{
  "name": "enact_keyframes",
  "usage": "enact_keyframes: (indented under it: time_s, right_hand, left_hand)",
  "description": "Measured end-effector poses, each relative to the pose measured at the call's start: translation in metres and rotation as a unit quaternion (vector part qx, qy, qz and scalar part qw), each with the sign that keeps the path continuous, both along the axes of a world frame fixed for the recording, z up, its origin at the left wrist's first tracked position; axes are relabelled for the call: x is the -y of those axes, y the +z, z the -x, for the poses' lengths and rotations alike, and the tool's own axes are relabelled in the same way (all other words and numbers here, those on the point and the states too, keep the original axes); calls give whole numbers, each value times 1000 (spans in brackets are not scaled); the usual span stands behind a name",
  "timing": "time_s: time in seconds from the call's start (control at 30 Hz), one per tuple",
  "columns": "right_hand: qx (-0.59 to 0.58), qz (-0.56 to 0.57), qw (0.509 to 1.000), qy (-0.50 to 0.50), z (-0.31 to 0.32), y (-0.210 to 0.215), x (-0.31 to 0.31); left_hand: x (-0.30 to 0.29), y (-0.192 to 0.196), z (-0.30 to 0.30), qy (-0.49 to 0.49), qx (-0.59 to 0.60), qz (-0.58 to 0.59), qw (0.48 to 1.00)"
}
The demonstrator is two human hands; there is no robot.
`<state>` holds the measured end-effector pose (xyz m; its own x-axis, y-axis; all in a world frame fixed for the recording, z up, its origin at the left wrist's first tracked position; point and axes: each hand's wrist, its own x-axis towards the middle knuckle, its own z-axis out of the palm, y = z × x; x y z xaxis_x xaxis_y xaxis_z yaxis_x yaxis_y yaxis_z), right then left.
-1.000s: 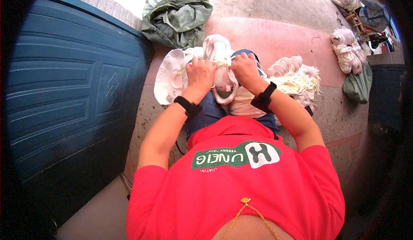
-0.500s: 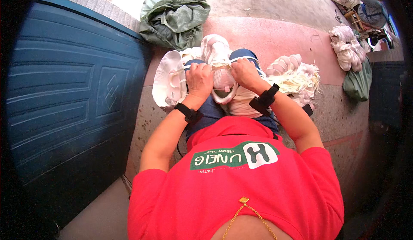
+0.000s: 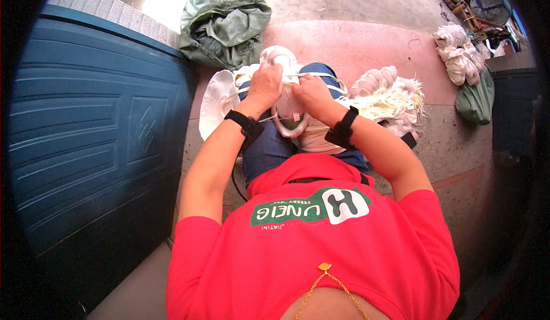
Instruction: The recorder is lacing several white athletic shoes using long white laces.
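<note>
A white sneaker (image 3: 291, 103) rests between my knees, its toe pointing away from me and its opening toward me. White shoelace (image 3: 323, 76) crosses over it and loops out over the right knee. On the sneaker's left side, my left hand (image 3: 265, 86) is closed, fingertips at the lacing. My right hand (image 3: 315, 95) is closed at the other side, pinching the lace near the eyelets. Exactly how the lace runs between the fingertips is hidden. By my right knee lies a bundle of cream laces (image 3: 395, 99) among more pale shoes (image 3: 372, 80).
A white curved piece like a hat brim (image 3: 213, 105) lies left of my knee. Beyond it slumps a green sack (image 3: 226, 25). A blue panelled door (image 3: 97, 102) stands along the left. Far right, pale shoe bundles (image 3: 458, 53) sit above a green bag (image 3: 476, 101).
Both hands have come closer together over the sneaker. My left hand has moved up toward the toe, and a lace loop now stands out to the right.
</note>
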<state>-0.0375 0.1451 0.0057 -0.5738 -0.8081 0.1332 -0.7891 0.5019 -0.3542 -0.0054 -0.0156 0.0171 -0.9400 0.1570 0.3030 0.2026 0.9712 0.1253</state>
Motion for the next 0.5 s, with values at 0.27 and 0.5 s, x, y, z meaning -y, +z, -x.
enact_keyframes:
  time_s: [0.27, 0.5]
  right_hand:
    - [-152, -6, 985, 76, 2, 14, -1]
    - [-313, 395, 863, -42, 50, 202, -18]
  left_hand:
    - [18, 3, 17, 84, 249, -594, 760]
    - [4, -25, 32, -5, 313, -481, 819]
